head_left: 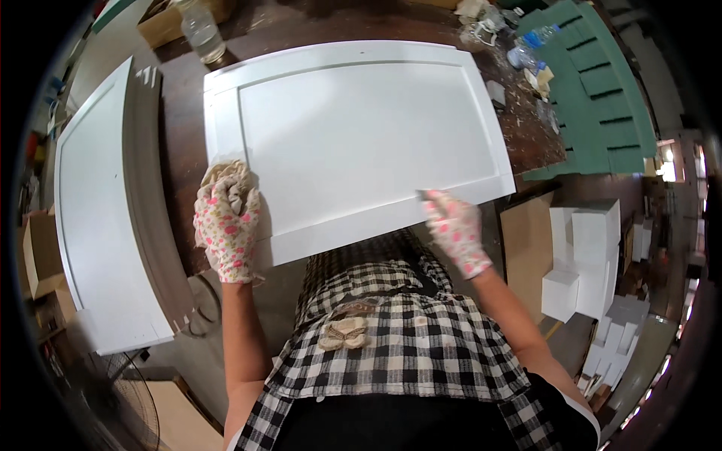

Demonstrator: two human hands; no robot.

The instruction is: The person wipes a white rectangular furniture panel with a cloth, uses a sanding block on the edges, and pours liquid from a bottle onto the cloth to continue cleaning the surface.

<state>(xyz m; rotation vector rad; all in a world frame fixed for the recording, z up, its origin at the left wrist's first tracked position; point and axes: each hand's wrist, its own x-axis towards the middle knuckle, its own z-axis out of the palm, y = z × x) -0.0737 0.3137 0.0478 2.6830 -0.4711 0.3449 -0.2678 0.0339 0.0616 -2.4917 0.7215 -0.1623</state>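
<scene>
White framed panel (353, 135), rectangular with a recessed centre field, lying flat on a dark wooden workbench (177, 113); its near long edge overhangs the bench's near edge toward the person. Left hand (226, 225), in a floral work glove, closed over a crumpled beige cloth (226, 179) and pressing it onto the panel's near left corner, on the raised frame. Right hand (455, 229), likewise gloved, fingers together and slightly curled, resting on the panel's near edge toward its right corner; whether it grips under the edge cannot be told. Second white panel (98, 218), lying alongside at the bench's left edge, apart from the first. Clear plastic jar (201, 31) at the far left corner of the bench; scraps and small clutter (519, 60) along the far right edge; stacked green foam sheets (602, 90) beyond; white blocks (587, 255) on the floor to the right. Hazards, judged: the overhanging edge could tip or slide if pressed hard from above, as only the right hand steadies it; grit from the littered bench could catch in the cloth and scratch the white finish; the jar stands near the panel's far corner and could be knocked if the panel shifts.
</scene>
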